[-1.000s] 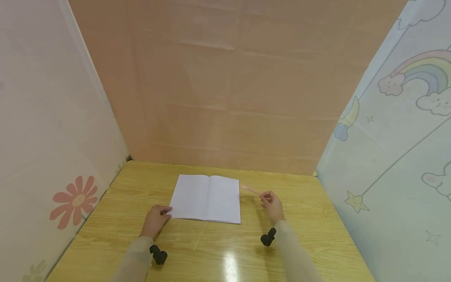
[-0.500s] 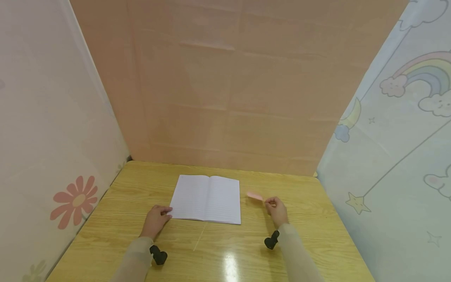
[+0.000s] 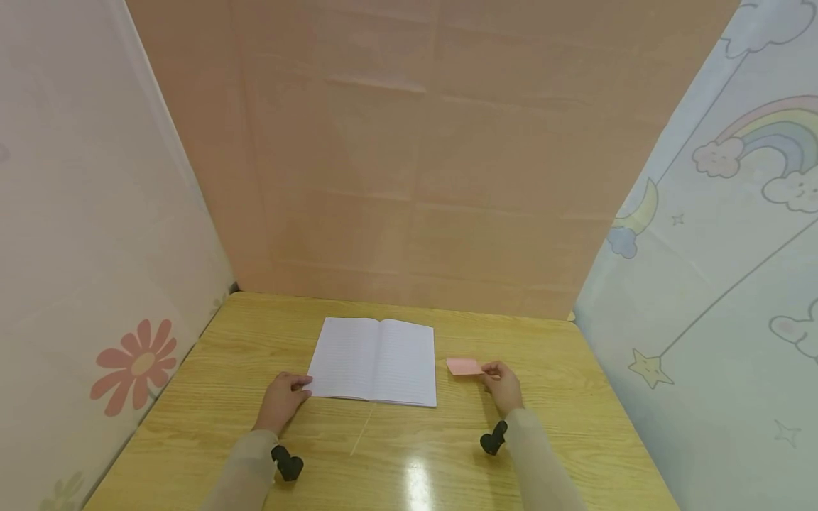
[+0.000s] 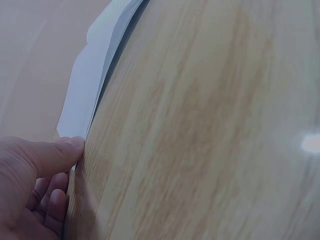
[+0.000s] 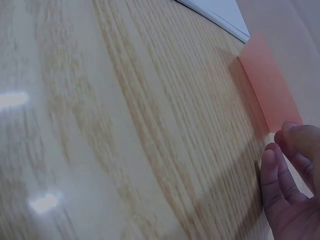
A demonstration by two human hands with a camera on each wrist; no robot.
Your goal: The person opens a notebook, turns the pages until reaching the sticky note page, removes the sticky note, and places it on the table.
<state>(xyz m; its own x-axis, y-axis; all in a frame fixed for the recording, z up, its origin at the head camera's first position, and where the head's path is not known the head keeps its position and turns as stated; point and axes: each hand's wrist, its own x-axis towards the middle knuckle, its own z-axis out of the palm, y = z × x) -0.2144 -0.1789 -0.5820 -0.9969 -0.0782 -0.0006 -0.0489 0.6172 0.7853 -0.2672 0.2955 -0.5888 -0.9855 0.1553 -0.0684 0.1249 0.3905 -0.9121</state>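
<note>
An open notebook (image 3: pixel 405 362) with lined white pages lies flat on the wooden table. At its lower left corner, my left hand (image 3: pixel 282 401) pinches the page edge, the thumb on top in the left wrist view, where the notebook (image 4: pixel 92 80) shows edge-on. My right hand (image 3: pixel 503 386) is to the right of the notebook. Between its thumb and fingertips it holds one end of a pink sticky note (image 3: pixel 463 366). The right wrist view shows that note (image 5: pixel 267 82) slightly curved, its far end toward the notebook, while the other fingers of the right hand (image 5: pixel 295 175) are bent.
A thin pale line (image 3: pixel 362 429) runs on the table from the notebook's lower edge toward the front. Behind the table (image 3: pixel 549 440) stands a tan sheet backdrop (image 3: pixel 409 156); patterned sheets (image 3: pixel 722 284) flank both sides. Each wrist carries a small black device (image 3: pixel 493 438).
My right hand has drawn back from the notebook, toward me and slightly right. The sticky note in it has turned from edge-on to showing its flat face. The left hand has stayed in place.
</note>
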